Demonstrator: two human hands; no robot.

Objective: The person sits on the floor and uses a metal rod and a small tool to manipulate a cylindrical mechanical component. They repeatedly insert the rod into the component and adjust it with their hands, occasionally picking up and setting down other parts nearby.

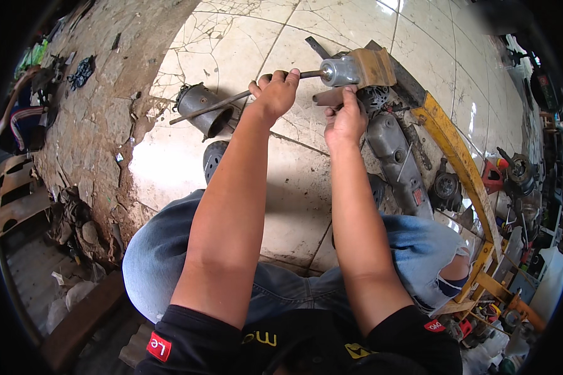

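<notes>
My left hand is closed over a long dark metal rod, its fingers curled across the top. The rod's right end meets the face of a grey metal cylinder. Against that cylinder's right side is a rusty brown block. My right hand is closed just below the cylinder, thumb up, on a short brownish tube-like piece. Part of that piece is hidden by my fingers. Under the rod's left end a larger dark metal housing lies on its side.
A yellow metal beam curves along the right. Beside it lie a long grey metal cover and a dark round machine part. Cracked white tiles meet rough ground at left. My shoe stands near the housing.
</notes>
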